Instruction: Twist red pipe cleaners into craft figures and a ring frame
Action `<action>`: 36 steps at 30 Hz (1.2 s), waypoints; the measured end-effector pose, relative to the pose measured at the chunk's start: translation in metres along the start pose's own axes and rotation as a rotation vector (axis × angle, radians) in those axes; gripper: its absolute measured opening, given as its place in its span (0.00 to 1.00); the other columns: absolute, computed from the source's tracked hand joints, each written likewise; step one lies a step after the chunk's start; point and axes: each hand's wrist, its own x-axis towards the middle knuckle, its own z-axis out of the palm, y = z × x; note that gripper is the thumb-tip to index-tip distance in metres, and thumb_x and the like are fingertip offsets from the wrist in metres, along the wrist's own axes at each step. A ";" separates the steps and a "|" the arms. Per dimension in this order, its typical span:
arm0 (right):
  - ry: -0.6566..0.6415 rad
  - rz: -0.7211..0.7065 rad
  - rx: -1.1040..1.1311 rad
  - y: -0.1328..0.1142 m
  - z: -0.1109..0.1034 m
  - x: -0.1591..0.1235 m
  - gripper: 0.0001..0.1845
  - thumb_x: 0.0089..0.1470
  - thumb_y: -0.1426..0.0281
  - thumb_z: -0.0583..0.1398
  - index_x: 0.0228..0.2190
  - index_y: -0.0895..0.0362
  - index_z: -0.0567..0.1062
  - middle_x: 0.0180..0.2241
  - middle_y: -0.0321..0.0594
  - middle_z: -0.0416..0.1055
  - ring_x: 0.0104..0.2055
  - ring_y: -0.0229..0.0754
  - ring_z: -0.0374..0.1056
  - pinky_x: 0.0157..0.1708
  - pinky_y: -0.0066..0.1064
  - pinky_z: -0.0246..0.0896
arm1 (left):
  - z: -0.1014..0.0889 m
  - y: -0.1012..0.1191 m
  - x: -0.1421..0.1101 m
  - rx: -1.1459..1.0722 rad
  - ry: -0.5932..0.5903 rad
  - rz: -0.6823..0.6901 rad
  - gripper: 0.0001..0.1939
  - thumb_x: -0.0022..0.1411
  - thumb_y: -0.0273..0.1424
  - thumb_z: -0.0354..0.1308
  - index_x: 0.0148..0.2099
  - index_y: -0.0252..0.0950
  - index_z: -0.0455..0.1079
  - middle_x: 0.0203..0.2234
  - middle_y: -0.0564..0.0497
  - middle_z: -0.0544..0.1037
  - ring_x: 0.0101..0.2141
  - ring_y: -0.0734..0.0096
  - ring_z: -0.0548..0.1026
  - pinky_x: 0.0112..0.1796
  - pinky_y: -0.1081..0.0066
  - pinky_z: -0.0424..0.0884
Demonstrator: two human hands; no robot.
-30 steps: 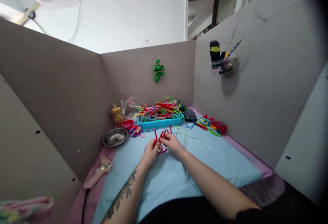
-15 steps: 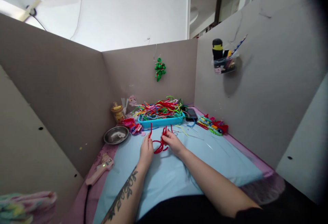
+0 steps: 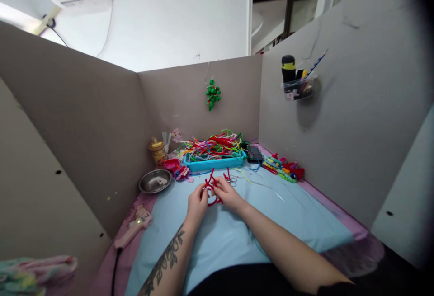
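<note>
Between my two hands is a looped piece of red pipe cleaner (image 3: 212, 203), held just above the blue cloth. My left hand (image 3: 197, 202) pinches it from the left with closed fingers. From the right, my right hand (image 3: 228, 193) grips it, thumb and fingers pressed together. Red ends stick up above the fingertips, and a curved loop hangs below them. The exact spot where the strands meet is hidden by my fingers. Just beyond my right hand lie scissors (image 3: 232, 181), with a short red piece beside them.
A blue tray (image 3: 213, 165) heaped with coloured pipe cleaners stands at the back. To the left are a metal bowl (image 3: 149, 186) and a pink glue gun (image 3: 133, 231) with its cord. A phone (image 3: 255, 154) and colourful finished pieces (image 3: 285, 169) lie at the right. Grey partitions enclose the table.
My hands have come closer together, the left moving right toward the right hand. The red strands now cross between the fingertips. The view has shifted slightly.
</note>
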 end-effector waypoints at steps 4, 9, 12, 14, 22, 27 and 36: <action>0.049 0.014 -0.011 0.001 0.002 0.000 0.15 0.47 0.60 0.58 0.29 0.54 0.57 0.25 0.32 0.68 0.24 0.35 0.62 0.24 0.26 0.52 | 0.000 0.000 0.000 0.037 -0.029 0.045 0.13 0.59 0.33 0.47 0.34 0.36 0.71 0.22 0.52 0.74 0.25 0.70 0.71 0.29 0.72 0.64; 0.113 -0.013 -0.055 0.002 0.000 0.001 0.17 0.44 0.63 0.61 0.25 0.54 0.56 0.19 0.27 0.58 0.22 0.33 0.57 0.23 0.25 0.50 | -0.002 -0.001 0.001 0.045 -0.042 0.124 0.10 0.56 0.29 0.50 0.34 0.36 0.74 0.28 0.47 0.76 0.31 0.67 0.72 0.34 0.69 0.66; 0.117 -0.041 -0.159 0.003 -0.001 0.002 0.14 0.44 0.65 0.60 0.23 0.55 0.57 0.19 0.27 0.54 0.22 0.33 0.53 0.23 0.25 0.48 | -0.002 0.006 0.000 0.031 -0.069 0.158 0.11 0.57 0.29 0.49 0.34 0.37 0.73 0.29 0.47 0.75 0.32 0.67 0.71 0.35 0.69 0.66; 0.113 -0.057 -0.210 0.003 -0.001 0.002 0.11 0.45 0.67 0.59 0.23 0.55 0.59 0.20 0.28 0.55 0.23 0.33 0.53 0.24 0.25 0.49 | -0.003 0.012 -0.002 0.033 -0.076 0.167 0.11 0.58 0.31 0.49 0.33 0.36 0.73 0.29 0.47 0.74 0.32 0.67 0.70 0.34 0.70 0.65; 0.007 -0.021 -0.242 0.000 0.004 -0.004 0.03 0.51 0.70 0.53 0.28 0.56 0.65 0.26 0.34 0.68 0.27 0.35 0.61 0.29 0.27 0.57 | -0.008 0.010 0.003 0.012 0.049 0.047 0.17 0.58 0.39 0.50 0.21 0.35 0.65 0.18 0.54 0.66 0.24 0.72 0.64 0.28 0.73 0.59; 0.041 0.024 -0.233 0.003 0.004 -0.003 0.05 0.51 0.67 0.54 0.28 0.56 0.63 0.24 0.33 0.69 0.26 0.35 0.64 0.28 0.27 0.58 | -0.013 0.004 0.008 -0.049 0.182 -0.048 0.17 0.58 0.42 0.49 0.24 0.35 0.64 0.18 0.55 0.65 0.24 0.73 0.63 0.27 0.74 0.59; 0.060 0.063 -0.118 0.000 0.003 0.000 0.10 0.44 0.65 0.61 0.25 0.58 0.67 0.21 0.33 0.68 0.24 0.35 0.63 0.26 0.26 0.55 | -0.009 0.006 0.008 -0.135 0.120 -0.086 0.15 0.55 0.41 0.52 0.31 0.34 0.70 0.21 0.54 0.71 0.24 0.72 0.68 0.28 0.73 0.63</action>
